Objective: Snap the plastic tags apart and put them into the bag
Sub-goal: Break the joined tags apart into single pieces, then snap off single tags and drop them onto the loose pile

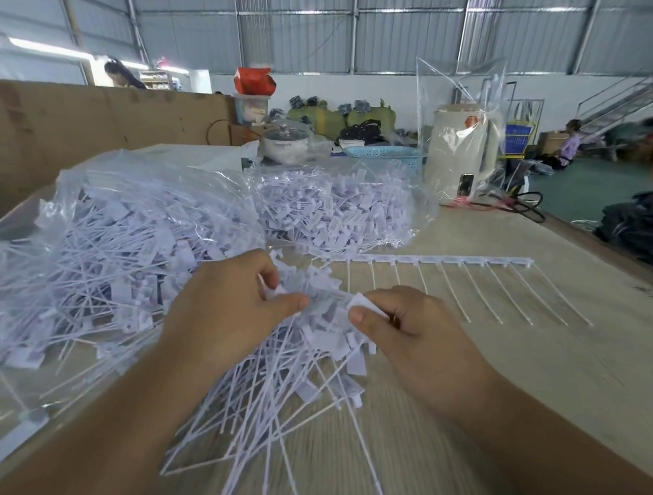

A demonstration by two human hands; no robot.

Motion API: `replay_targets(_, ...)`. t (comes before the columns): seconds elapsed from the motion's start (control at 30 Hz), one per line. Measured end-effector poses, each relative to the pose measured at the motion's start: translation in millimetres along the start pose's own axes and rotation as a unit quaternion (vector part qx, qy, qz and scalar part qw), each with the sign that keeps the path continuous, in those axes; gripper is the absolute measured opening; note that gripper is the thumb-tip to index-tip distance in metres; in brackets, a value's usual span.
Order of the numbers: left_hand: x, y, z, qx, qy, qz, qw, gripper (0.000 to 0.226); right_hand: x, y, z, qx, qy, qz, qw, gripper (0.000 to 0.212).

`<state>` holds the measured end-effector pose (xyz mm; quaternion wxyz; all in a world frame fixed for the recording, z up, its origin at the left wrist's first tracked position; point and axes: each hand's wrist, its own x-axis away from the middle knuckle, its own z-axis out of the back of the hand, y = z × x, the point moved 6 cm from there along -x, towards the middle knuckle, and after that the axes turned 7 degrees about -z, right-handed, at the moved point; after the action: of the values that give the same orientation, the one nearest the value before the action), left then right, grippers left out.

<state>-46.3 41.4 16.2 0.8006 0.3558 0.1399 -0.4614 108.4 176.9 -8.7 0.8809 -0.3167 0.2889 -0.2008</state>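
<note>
Nearest the camera, two bare forearms reach in from the bottom edge over a wooden table [478, 438]. Between them lies one loose pile of tags [284, 393], white plastic tags with long thin tails fanned toward the viewer; they are far too many and too tangled to count. The left hand [228, 310] rests on top of the pile with its thumb and fingers curled together on a clump of tags, though exactly what it pinches is hidden under the fingers. The right hand [408, 333] pinches one white tag [367, 305] between thumb and forefinger, its flat end showing, its tail lost in the pile. Just left of the hands lies one clear plastic bag [91, 250], open and heaped with separated tags; its near edge blurs into the table. Behind the hands lies one unbroken strip of tags [468, 275], about eleven still joined along a bar, tails pointing at the viewer. Beyond it sits a second bag [332, 212] of tags. Farther back stand one cream kettle [459, 156] inside an upright clear bag, one blue basket [384, 155] and one lidded pot [286, 143]. A cardboard wall [91, 124] closes the left side. At the right edge, an orange shape is too blurred to identify.
</note>
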Motion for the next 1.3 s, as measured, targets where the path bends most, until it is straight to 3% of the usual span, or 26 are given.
replay_targets(0.17,7,30,-9,-0.056,-0.014,-0.078,0.995,0.03,-1,2,-14,0.079,0.03,-0.022,0.996,0.023)
replay_targets(0.3,22,58,-37,-0.063,-0.124,-0.157,0.978,0.029,-1,10,-20,0.11,0.003,-0.02,0.994,0.022)
replay_targets(0.4,22,55,-39,-0.061,-0.151,-0.166,0.973,0.033,-4,20,-15,0.1,0.004,-0.031,0.995,0.023)
replay_targets(0.5,24,51,-40,-0.101,-0.153,-0.165,0.969,0.044,-11,28,-17,0.186,-0.018,-0.034,0.982,0.04)
replay_targets(0.57,24,53,-40,-0.119,-0.136,-0.166,0.969,0.042,-13,33,-24,0.261,-0.056,-0.039,0.963,0.067)
replay_targets(0.63,25,56,-42,-0.12,-0.125,-0.163,0.971,0.037,-12,38,-26,0.292,-0.07,-0.054,0.952,0.078)
replay_targets(0.77,26,57,-46,-0.13,-0.134,-0.161,0.969,0.037,-6,44,-25,0.27,-0.111,-0.12,0.949,0.054)
replay_targets(0.97,27,60,-50,-0.133,-0.133,-0.192,0.963,0.037,-12,40,0,0.309,-0.038,-0.146,0.939,0.049)
replay_targets(1.07,31,70,-53,-0.108,-0.124,-0.238,0.957,0.03,-11,40,-7,0.312,-0.084,-0.124,0.938,0.046)
replay_targets(1.17,38,78,-64,-0.112,-0.165,-0.268,0.943,0.039,-8,44,-9,0.344,-0.137,-0.146,0.917,0.041)
replay_targets(1.3,38,68,-71,-0.157,-0.182,-0.263,0.934,0.046,-6,48,12,0.382,-0.103,-0.192,0.898,0.037)
